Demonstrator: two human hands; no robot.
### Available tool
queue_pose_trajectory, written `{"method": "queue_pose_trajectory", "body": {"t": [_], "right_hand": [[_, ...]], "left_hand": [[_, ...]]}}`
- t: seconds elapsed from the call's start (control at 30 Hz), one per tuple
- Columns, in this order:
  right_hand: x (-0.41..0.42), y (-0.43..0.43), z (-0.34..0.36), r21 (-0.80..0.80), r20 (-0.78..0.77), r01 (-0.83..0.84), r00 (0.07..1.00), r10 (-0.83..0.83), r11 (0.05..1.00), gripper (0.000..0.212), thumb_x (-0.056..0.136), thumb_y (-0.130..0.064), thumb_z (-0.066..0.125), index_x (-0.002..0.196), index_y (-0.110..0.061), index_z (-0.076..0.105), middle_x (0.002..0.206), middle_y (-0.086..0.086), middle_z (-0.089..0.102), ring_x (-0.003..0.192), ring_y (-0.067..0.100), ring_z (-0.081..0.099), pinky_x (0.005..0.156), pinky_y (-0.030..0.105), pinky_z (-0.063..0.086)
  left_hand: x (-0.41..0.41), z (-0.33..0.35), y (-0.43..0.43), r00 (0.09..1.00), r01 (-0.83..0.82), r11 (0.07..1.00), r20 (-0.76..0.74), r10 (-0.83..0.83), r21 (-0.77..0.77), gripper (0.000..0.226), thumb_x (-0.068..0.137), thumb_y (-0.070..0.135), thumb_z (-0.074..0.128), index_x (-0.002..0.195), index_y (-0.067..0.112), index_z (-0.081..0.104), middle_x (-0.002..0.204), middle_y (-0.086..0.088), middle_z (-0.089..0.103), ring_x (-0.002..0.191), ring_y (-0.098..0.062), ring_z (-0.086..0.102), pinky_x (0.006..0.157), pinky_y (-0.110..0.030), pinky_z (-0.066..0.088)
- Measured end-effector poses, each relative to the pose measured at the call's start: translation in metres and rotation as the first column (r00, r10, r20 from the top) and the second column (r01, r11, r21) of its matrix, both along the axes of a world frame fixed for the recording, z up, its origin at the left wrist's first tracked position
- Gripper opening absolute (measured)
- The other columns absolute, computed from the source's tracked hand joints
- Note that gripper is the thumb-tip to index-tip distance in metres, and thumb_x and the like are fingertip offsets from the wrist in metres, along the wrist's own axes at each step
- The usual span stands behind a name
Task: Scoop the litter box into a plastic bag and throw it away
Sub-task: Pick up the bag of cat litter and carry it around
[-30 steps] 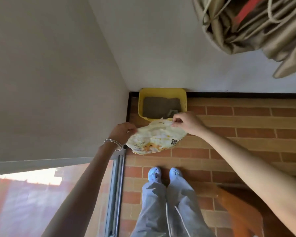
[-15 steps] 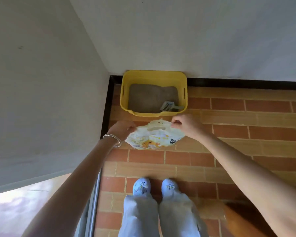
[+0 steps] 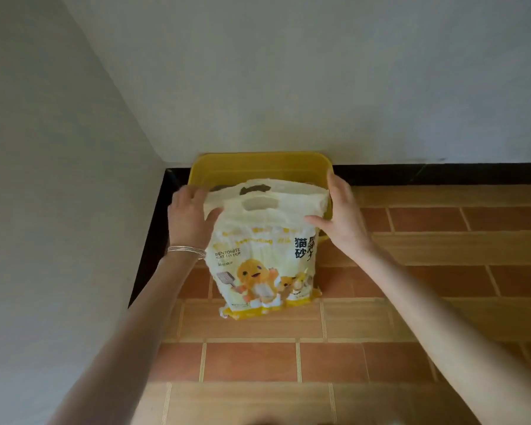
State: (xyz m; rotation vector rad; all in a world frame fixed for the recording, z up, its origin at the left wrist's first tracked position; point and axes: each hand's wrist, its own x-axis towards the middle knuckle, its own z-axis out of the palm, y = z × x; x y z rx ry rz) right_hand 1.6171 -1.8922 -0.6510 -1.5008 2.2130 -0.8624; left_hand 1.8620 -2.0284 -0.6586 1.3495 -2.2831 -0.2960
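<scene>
Two hands hold the plastic bag by its upper corners. The left hand clasps the left corner, thumb in front and fingers behind. The right hand clasps the right corner, fingers straight up its side and thumb laid across the printed face. A bracelet circles the left wrist.

The bag hangs upright, mouth uppermost, with two cut-out handles. Whether its bottom rests on the tiled floor or hangs just above it cannot be told. It stands directly before the yellow litter box and hides most of the interior; no scoop is visible.

Step in hand, as judged: opening the bag and standing it at the box. To do this well, part the two handle layers so the mouth gapes wide. Settle the base flat so the bag stands unaided, freeing one hand for scooping.

Edges: the box sits in the corner, its back rim against the rear wall and the left wall close beside it. Black skirting runs along both. Open room lies to the right and toward the person, over the tiles.
</scene>
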Motion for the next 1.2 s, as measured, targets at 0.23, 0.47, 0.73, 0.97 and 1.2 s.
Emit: {"method": "queue_pose_trajectory", "body": {"t": [0.23,0.47,0.73,0.97,1.2], "right_hand": [[0.015,0.025,-0.094,0.023,0.132,-0.056,0.990,0.053,0.998,0.101,0.072,-0.034,0.074,0.149,-0.014,0.011,0.155,0.000,0.018,0.139,0.013,0.022,0.113,0.042,0.026],[0.027,0.030,-0.139,-0.183,0.120,-0.014,0.992,0.036,0.983,0.086,0.079,-0.026,0.069,0.148,-0.014,0.019,0.155,-0.003,0.017,0.139,-0.001,0.012,0.109,0.008,0.010],[0.042,0.029,-0.187,-0.241,0.099,-0.017,0.994,0.042,0.970,0.084,0.081,-0.024,0.067,0.148,-0.014,0.016,0.156,0.000,0.012,0.138,-0.009,0.004,0.107,0.002,0.007],[0.046,0.050,-0.231,-0.253,0.126,-0.022,0.990,0.055,0.967,0.101,0.069,-0.024,0.077,0.147,-0.026,0.013,0.156,-0.003,0.009,0.107,0.026,0.051,0.098,0.018,0.042],[0.047,0.093,-0.293,0.076,0.309,-0.143,0.944,0.114,0.987,0.116,0.066,-0.023,0.082,0.138,-0.043,-0.006,0.143,-0.017,0.014,0.131,-0.004,0.015,0.106,0.015,0.016]], "left_hand": [[0.004,-0.068,0.021,0.899,-0.060,0.983,-0.420,0.128,0.171,0.115,0.069,0.015,0.080,0.148,0.015,-0.004,0.155,-0.012,0.006,0.141,-0.021,0.016,0.099,-0.024,0.027],[0.018,-0.145,0.055,0.937,0.044,0.970,-0.347,0.043,0.240,0.115,0.065,0.014,0.082,0.148,0.020,0.002,0.151,-0.008,0.025,0.133,-0.020,0.033,0.080,-0.027,0.045],[0.026,-0.211,0.079,0.956,0.105,0.988,-0.286,-0.068,0.115,0.106,0.069,0.022,0.080,0.148,0.010,0.011,0.154,-0.003,0.015,0.140,-0.015,0.021,0.078,-0.026,0.049],[0.040,-0.263,0.116,0.965,0.139,0.981,-0.243,-0.103,0.136,0.111,0.063,0.029,0.083,0.146,0.017,0.010,0.150,-0.012,0.025,0.133,-0.016,0.029,0.066,-0.028,0.053],[0.053,-0.308,0.136,0.991,0.123,0.944,-0.089,-0.101,0.306,0.125,0.053,0.019,0.088,0.141,0.035,0.001,0.137,-0.024,0.040,0.113,-0.044,0.052,0.067,-0.046,0.056]]}}
